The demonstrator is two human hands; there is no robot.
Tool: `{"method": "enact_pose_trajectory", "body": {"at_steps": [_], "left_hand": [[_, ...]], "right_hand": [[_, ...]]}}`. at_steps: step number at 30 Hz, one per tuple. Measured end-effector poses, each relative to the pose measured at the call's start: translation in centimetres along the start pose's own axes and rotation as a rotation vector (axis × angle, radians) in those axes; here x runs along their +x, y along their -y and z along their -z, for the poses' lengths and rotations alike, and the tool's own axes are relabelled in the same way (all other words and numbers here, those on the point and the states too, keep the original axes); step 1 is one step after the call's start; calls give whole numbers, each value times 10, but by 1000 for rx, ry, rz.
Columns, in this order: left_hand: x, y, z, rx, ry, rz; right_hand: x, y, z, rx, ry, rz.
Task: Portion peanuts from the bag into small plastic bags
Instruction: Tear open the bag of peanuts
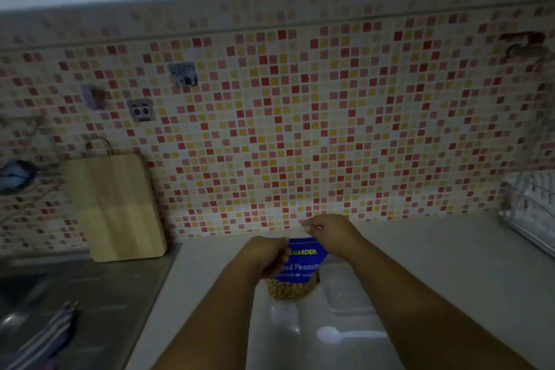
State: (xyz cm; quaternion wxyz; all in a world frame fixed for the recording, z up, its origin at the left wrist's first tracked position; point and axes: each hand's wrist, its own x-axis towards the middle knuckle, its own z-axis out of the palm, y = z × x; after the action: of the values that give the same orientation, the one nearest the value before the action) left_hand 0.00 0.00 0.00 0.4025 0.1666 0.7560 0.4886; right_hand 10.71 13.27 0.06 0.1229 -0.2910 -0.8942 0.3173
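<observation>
The peanut bag (303, 261) stands upright on the desk (450, 249), its upper corner gripped by the left hand (264, 255) while the right hand (327, 234) pinches what looks like its top edge, so opening seems in hand, and the next move calls for a steady, controlled tear.

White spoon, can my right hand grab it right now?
Probably not yet: the right hand is pinching the top of the peanut bag. The white spoon itself lies uncovered nearby.
</observation>
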Motion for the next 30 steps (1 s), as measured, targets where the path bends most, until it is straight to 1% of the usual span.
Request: {"method": "enact_pose_trajectory", "body": {"at_steps": [3, 5, 7, 13, 24, 30], "left_hand": [[13, 11, -5, -126, -52, 52], [18, 16, -10, -186, -73, 62], [26, 18, -15, -238, -103, 61], [39, 14, -22, -299, -136, 67], [48, 20, -25, -338, -187, 86], [46, 19, -23, -439, -120, 124]], "right_hand": [[11, -7, -6, 7, 24, 10], [16, -9, -10, -38, 63, 15], [21, -10, -12, -31, 76, 17], [29, -9, -14, 15, 88, 1], [40, -14, -17, 111, 114, -26], [46, -17, -15, 192, 149, -31]]}}
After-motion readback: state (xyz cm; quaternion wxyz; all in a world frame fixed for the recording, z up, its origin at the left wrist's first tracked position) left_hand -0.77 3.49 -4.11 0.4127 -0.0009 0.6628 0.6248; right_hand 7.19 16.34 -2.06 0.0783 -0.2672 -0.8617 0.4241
